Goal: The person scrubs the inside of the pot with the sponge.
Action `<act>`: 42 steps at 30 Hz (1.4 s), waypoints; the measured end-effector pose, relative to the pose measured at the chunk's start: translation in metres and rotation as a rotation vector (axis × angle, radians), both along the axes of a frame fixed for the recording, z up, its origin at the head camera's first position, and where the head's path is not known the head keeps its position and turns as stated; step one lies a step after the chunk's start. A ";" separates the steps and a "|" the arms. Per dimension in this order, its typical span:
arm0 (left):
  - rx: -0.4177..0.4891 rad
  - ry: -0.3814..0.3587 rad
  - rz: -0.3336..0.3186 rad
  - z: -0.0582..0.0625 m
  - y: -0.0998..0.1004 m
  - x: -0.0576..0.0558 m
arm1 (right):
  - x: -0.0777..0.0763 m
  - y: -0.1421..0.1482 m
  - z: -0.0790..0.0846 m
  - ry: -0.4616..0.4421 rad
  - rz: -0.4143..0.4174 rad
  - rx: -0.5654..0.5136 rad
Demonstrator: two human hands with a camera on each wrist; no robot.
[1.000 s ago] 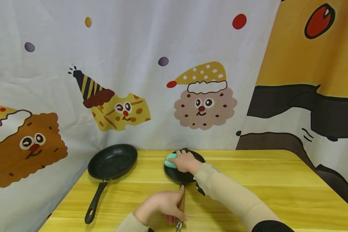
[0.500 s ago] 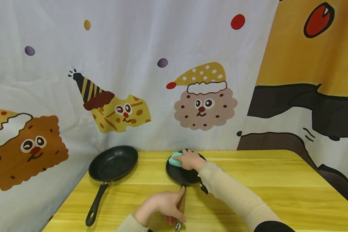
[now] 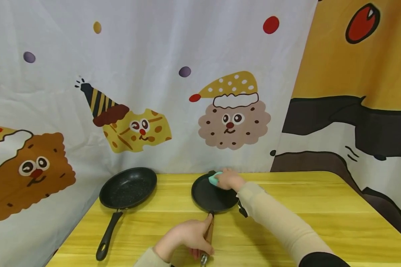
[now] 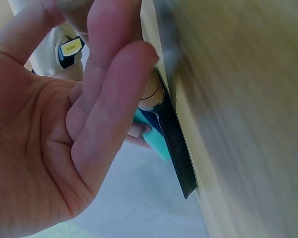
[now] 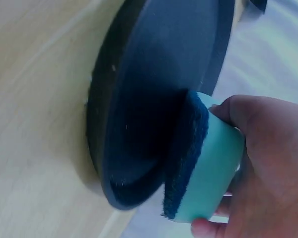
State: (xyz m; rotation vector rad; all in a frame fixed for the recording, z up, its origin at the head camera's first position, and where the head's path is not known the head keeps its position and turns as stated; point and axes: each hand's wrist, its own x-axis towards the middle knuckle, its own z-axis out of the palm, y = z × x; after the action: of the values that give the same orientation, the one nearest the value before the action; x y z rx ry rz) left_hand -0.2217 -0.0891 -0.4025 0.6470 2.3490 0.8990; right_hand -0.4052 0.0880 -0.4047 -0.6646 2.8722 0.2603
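Note:
A small black frying pan [image 3: 210, 198] with a wooden handle [image 3: 209, 233] lies toward the back of the table. My left hand [image 3: 194, 233] grips that handle, thumb along its top; the left wrist view shows the fingers [image 4: 109, 99] around it. In my right hand [image 3: 232, 180] is a mint-green sponge [image 5: 213, 163] with a dark scouring side, pinched between thumb and fingers. The scouring side faces the pan's inner surface, near the far right part of its rim. Most of the sponge is hidden behind the hand in the head view.
A larger black speckled frying pan [image 3: 128, 189] with a black handle [image 3: 108, 235] rests at the table's left, close to the curtain. The yellow wooden table [image 3: 304, 215] ends at a printed curtain [image 3: 180, 148] hanging behind it.
My right hand has slid the sponge rightward across the pan, from its left side to the far right rim. The left hand keeps its grip on the handle.

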 end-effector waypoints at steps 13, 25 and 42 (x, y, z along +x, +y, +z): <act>-0.141 0.144 0.067 0.005 0.008 0.007 | 0.002 0.036 0.029 -0.338 -0.047 -0.214; -0.143 0.124 0.044 0.005 0.010 0.007 | 0.022 0.051 0.046 -0.506 -0.135 -0.186; -0.108 0.114 -0.016 -0.002 0.007 0.007 | 0.045 0.037 0.038 -0.561 0.024 -0.233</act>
State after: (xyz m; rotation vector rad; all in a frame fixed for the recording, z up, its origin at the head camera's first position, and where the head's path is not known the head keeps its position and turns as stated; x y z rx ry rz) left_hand -0.2151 -0.0824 -0.4049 0.6881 2.4703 0.7397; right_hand -0.3604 0.1252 -0.3664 -0.6792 2.3694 -0.2310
